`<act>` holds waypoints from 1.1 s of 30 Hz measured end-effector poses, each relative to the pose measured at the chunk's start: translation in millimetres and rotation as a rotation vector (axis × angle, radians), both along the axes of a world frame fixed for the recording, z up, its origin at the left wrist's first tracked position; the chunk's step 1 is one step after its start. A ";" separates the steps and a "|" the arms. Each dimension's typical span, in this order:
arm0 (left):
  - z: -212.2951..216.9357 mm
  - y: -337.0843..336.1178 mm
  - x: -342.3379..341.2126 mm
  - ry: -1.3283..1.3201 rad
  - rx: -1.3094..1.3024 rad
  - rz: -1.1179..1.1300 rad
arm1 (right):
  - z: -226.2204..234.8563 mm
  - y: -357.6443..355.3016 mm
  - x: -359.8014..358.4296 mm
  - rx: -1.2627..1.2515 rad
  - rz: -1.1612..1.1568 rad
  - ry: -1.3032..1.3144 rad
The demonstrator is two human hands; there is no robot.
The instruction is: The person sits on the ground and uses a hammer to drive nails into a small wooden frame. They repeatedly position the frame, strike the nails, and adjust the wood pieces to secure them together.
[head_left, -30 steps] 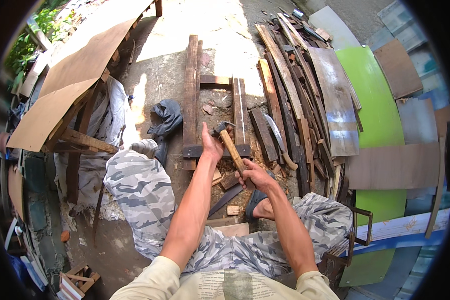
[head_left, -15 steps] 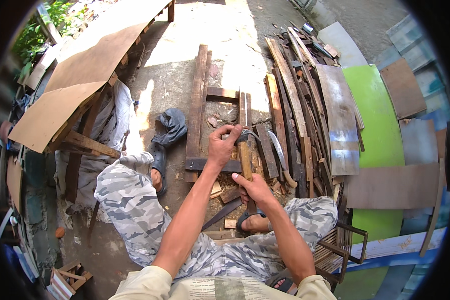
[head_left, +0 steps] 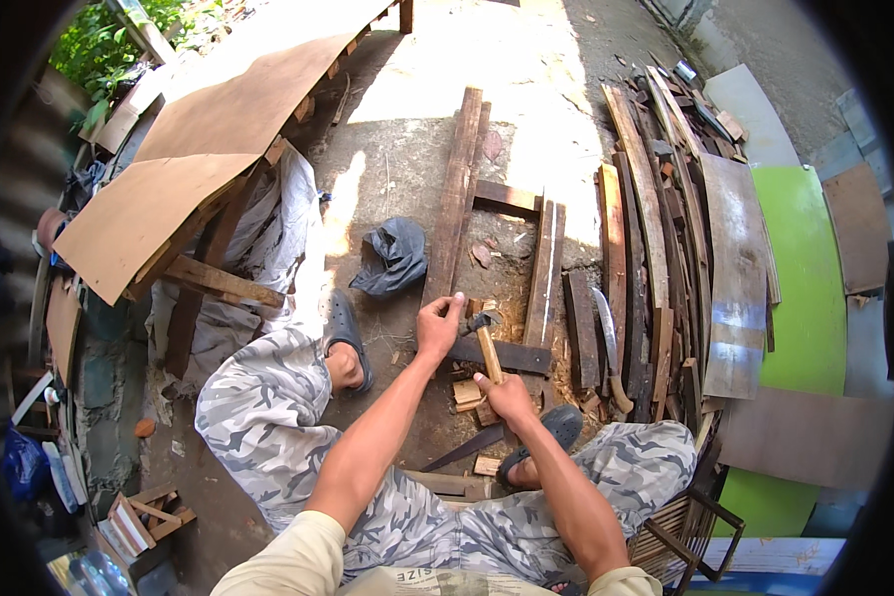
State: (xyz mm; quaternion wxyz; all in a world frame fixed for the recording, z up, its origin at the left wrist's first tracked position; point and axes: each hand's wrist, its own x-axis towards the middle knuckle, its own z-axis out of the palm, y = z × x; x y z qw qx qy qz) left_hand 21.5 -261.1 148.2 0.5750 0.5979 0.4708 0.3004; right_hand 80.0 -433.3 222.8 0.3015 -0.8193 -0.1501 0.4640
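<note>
"Any writing?"
"Printed letters on the shirt (head_left: 419,579), lower edge."
"And fingers?"
"Right hand (head_left: 508,395), lower centre, grasps the hammer (head_left: 488,348); left hand (head_left: 438,329) is near its top, its hold I cannot tell."
"Which step?"
"Handling the hammer near the wooden frame (head_left: 458,194), I judge; steady grip is needed."
</note>
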 end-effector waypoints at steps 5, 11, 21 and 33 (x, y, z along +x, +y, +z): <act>-32.0 105.2 -35.5 0.427 0.276 0.177 | -72.4 9.2 17.0 -0.001 0.046 -0.511; -95.9 210.5 -58.0 0.877 0.104 -0.058 | -104.7 25.4 34.0 -0.062 0.097 -0.629; -202.6 231.0 -29.1 0.639 0.298 0.120 | -120.3 21.7 31.7 0.020 0.144 -0.748; -245.5 255.4 -49.1 0.692 0.221 -0.078 | -120.0 24.6 35.3 0.068 0.151 -0.771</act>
